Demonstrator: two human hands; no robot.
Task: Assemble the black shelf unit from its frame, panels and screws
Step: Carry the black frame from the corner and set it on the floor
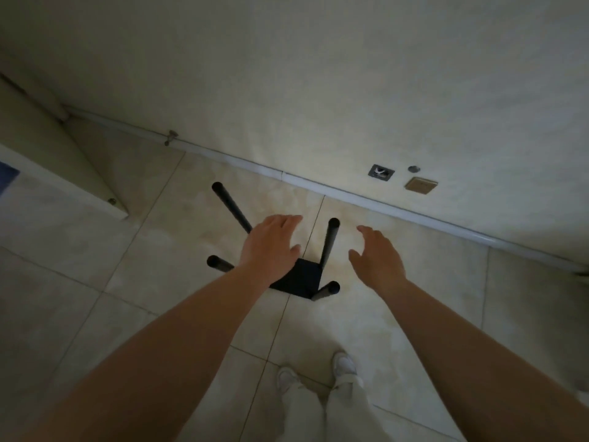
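Seen from above: black shelf unit (302, 277) standing on the tiled floor (414, 314) near the wall (318, 74), four posts pointing up. Left hand (271, 242) and right hand (377, 258) hovering over it, apart, fingers spread, gripping nothing.

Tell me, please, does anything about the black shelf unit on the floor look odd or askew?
Nothing stands out. The black shelf unit stands on the tiled floor with four posts pointing up; both the left hand and right hand hover open.
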